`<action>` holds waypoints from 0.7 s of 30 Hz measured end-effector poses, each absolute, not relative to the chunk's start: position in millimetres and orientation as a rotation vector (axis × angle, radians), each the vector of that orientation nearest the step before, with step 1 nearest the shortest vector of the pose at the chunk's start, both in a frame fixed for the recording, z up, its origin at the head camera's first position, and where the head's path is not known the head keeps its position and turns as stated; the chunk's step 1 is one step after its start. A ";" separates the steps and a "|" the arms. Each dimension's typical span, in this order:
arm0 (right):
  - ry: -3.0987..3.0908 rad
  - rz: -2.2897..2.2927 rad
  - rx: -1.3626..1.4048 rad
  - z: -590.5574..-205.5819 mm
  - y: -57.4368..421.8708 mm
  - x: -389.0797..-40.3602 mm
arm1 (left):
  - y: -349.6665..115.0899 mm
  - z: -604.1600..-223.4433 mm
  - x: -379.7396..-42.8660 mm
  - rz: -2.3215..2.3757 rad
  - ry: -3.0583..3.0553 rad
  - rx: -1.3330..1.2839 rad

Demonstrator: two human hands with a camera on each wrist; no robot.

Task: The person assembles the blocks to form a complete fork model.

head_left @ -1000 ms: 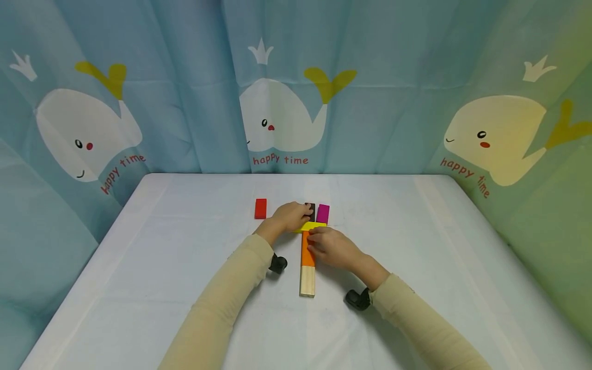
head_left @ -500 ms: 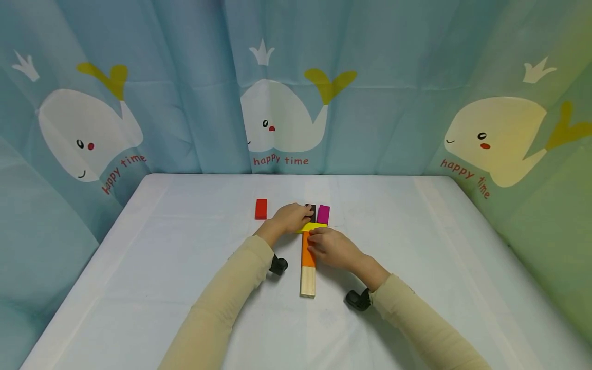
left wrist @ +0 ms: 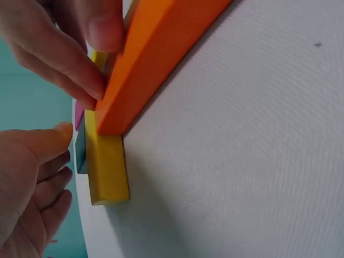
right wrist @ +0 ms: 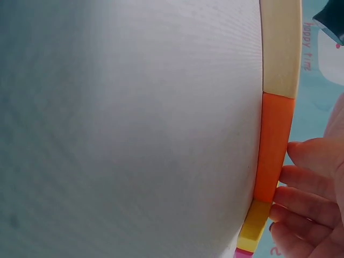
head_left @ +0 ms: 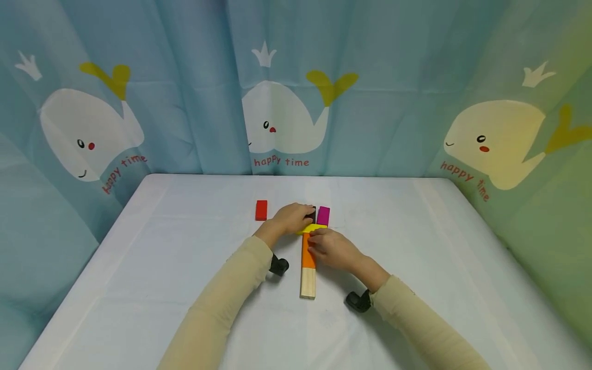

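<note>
In the head view, my left hand [head_left: 291, 218] reaches over the black block [head_left: 312, 214], its fingertips resting on or near the top. The left wrist view shows relaxed fingers close above this dark block and the yellow block [left wrist: 109, 169]. My right hand [head_left: 338, 250] lies at the right side of the orange block [head_left: 308, 252], touching it near the yellow block. Loosely extended fingers appear along the orange and yellow blocks in the right wrist view. A plain wooden block [head_left: 308, 283] adjoins the orange one's near end. A magenta block [head_left: 324, 216] stands right of the black one.
A red block [head_left: 261, 210] lies apart to the left of the left hand on the white table [head_left: 185, 246]. Black wrist cameras [head_left: 358, 301] hang below both wrists. A blue curtain [head_left: 194, 103] with whale prints surrounds the table's back and sides.
The head view has tilted very slightly, so everything appears a little lower. Both hands and all blocks keep their places relative to one another.
</note>
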State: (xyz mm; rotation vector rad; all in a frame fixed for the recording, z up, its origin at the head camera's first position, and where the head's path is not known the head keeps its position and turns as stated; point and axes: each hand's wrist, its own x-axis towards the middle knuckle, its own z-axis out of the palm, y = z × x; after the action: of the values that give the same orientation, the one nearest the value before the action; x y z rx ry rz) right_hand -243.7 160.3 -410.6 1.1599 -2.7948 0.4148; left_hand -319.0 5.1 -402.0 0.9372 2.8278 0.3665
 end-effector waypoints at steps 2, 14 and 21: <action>-2.803 0.416 1.155 -410.8 160.5 -243.9 | 2.6 -400.8 -318.9 0.403 2.815 0.938; -2.830 0.404 1.110 -409.5 159.9 -241.2 | -25.5 -400.1 -322.0 0.500 2.808 0.821; -2.847 0.401 1.097 -410.1 159.4 -241.1 | -38.2 -401.4 -322.6 0.472 2.831 0.786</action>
State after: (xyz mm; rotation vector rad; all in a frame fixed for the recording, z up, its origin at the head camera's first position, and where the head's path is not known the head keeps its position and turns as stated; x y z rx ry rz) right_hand -241.1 159.4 -410.1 1.0973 -2.8465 0.4008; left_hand -322.6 -38.2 -401.4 0.7858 2.8314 0.4718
